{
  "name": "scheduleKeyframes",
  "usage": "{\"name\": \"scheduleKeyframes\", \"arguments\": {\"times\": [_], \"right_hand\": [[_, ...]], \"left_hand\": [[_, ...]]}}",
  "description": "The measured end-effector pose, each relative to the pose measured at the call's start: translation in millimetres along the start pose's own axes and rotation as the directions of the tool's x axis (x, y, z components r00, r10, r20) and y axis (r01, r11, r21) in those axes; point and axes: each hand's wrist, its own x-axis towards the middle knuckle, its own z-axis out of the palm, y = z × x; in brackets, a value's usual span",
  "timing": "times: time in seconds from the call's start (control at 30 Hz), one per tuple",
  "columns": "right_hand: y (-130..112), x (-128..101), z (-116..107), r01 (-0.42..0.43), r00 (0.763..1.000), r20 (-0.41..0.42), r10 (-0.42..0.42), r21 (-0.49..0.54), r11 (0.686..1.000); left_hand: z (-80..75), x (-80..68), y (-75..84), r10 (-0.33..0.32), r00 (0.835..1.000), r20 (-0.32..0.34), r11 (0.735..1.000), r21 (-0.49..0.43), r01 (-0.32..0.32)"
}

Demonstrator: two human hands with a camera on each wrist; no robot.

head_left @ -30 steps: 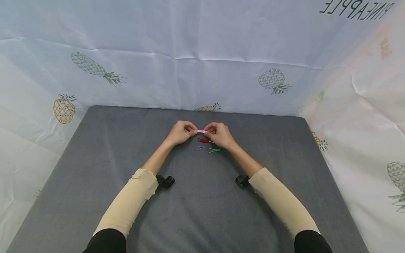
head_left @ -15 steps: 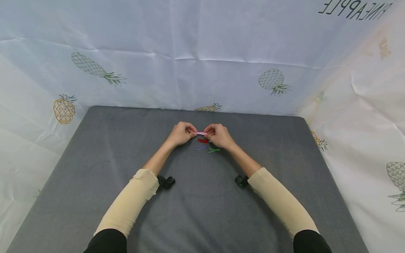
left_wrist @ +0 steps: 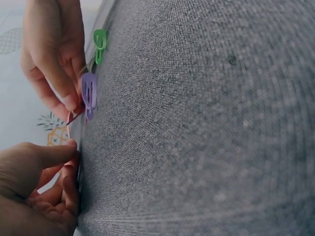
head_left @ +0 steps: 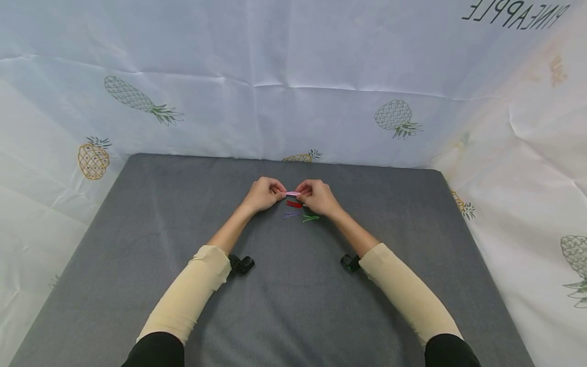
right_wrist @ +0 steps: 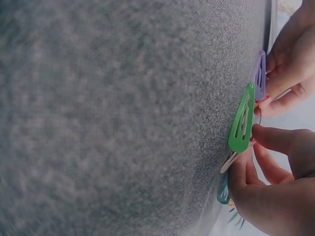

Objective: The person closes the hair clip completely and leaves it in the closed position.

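Left hand (head_left: pixel 266 194) pinches the left end of the slim pink hair clip (head_left: pixel 292 193); right hand (head_left: pixel 318 197) pinches the right end. Clip spans the gap between them, long axis left-right, neither hand nearer. Narrow red hair clip (head_left: pixel 294 204) just nearside, on dark-grey woven cloth (head_left: pixel 289 295).

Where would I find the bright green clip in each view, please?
Head: the bright green clip lies just right of and below centre.
Left wrist: the bright green clip is near the top, left of centre.
Right wrist: the bright green clip is at mid-height, right of centre.
Shared landmark: the purple clip, near it in every view.
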Motion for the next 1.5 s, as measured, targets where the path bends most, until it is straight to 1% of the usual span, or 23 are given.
{"name": "scheduleKeyframes", "arguments": {"times": [0.6, 0.97, 1.23, 1.5], "right_hand": [[1.2, -0.7, 0.5, 0.008, 1.000, -0.012, -0.008, -0.007, 1.000], [-0.1, 0.0, 1.4, 0.002, 1.000, -0.018, -0.002, -0.012, 1.000], [0.3, -1.7, 1.1, 0.012, 1.000, -0.029, -0.012, 0.001, 1.000], [-0.7, -2.4, -0.1, 0.012, 1.000, -0.026, -0.011, 0.008, 1.000]], "left_hand": [[1.2, 0.1, 0.6, 0.005, 1.000, -0.005, 1.000, 0.001, -0.005], [0.1, -0.6, 1.3, -0.009, 1.000, -0.005, 1.000, 0.007, 0.009], [1.4, -0.3, -0.3, -0.003, 1.000, -0.013, 1.000, 0.010, 0.003], [0.9, -0.3, 0.9, -0.001, 1.000, -0.006, 1.000, 0.011, 0.001]]}}
